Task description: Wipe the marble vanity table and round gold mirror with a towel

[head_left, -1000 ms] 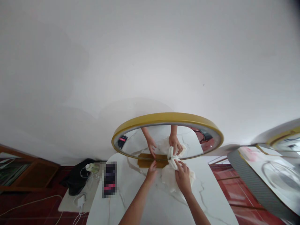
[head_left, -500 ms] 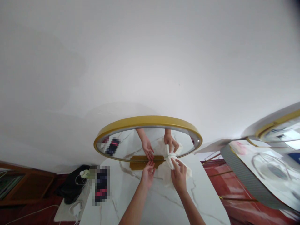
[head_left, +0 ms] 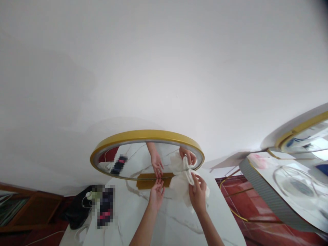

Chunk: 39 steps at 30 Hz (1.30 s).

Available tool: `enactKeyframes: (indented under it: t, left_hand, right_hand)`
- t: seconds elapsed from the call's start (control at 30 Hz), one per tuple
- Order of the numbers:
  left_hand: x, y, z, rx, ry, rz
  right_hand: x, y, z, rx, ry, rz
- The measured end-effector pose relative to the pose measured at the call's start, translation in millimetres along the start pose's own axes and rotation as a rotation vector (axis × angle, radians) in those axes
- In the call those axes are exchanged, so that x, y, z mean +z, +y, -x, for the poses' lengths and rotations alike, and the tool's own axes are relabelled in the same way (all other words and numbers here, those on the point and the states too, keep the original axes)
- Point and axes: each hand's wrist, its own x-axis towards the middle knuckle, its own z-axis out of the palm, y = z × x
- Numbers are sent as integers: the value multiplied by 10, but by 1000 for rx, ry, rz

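Observation:
A round mirror (head_left: 133,155) in a gold frame stands against the wall on a gold base (head_left: 146,185), on top of a white marbled table (head_left: 176,232). My left hand (head_left: 156,195), palm turned up and fingers stretched out, reaches the lower frame at the base; it holds nothing. In my right hand (head_left: 198,193) is a white cloth (head_left: 180,188), pinched and bunched against the mirror's lower right rim. Part of the cloth hangs loosely over the tabletop. Both hands and the cloth are reflected in the glass.
A blurred-out dark item (head_left: 105,208) lies at the table's left edge. Beyond it are a black bag (head_left: 77,210) and a wooden cabinet (head_left: 33,212). To the right, over a red floor, stands another white table (head_left: 266,171) with a second gold-framed mirror (head_left: 304,131).
My right hand has moved the cloth from beside the base to the mirror's lower right rim. The left hand stays at the base. The view has shifted slightly.

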Motion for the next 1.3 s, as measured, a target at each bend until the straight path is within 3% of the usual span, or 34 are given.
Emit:
enactKeyframes:
  t: [0.1, 0.17, 0.27, 0.33, 0.43, 0.6, 0.7, 0.83, 1.03, 1.3]
  left_hand:
    - [25, -41, 14, 26, 22, -76]
    - [65, -74, 62, 36, 24, -149]
    - [214, -85, 279, 78, -27, -326]
    - [397, -25, 542, 197, -120, -492]
    - [789, 195, 1037, 808, -453, -1108]
    - [1508, 654, 1666, 1434, -633, -1726]
    - [1823, 791, 1840, 1721, -568, -1874]
    - [2038, 827, 1932, 1893, -339, -1934]
    - [2073, 789, 1902, 1976, -278, -1976]
    - [2051, 736, 1863, 2043, -133, -2029]
  right_hand:
    - [-28, 44, -82, -81, -205, -39]
    - [-52, 62, -103, -96, -261, -37]
    - [-121, 83, -96, -64, -189, -42]
    - [-188, 83, -105, -11, -82, -71]
    - [-314, 24, -195, 47, 54, -123]
    - [-603, -307, -495, -9, 189, -205]
    - [-771, -528, -657, -67, 220, -212]
    - [-824, -600, -738, -170, 150, -165]
    - [-620, -420, -585, -232, -21, -35]
    - [-666, -565, -697, -268, 109, -84]
